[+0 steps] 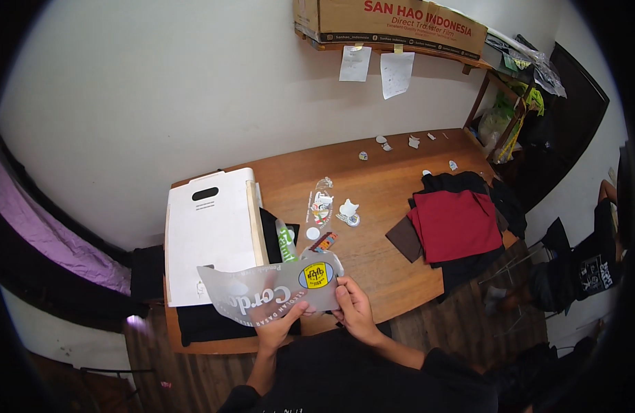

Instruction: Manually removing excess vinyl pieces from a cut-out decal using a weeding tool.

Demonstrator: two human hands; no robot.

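Note:
Both hands hold a translucent transfer film sheet over the near edge of the table. White lettering and a round yellow-and-blue emblem are printed on it. My left hand grips its lower edge, thumb on top. At the right end, beside the emblem, my right hand pinches the film between thumb and fingers. The sheet's left part curls over a white board with an oval handle slot. Black fabric lies under that board.
On the wooden table lie cut film pieces, a white sticker cutout and several small scraps. Folded red cloth tops a dark pile at right. A shelf above carries a long cardboard box. Another person is at far right.

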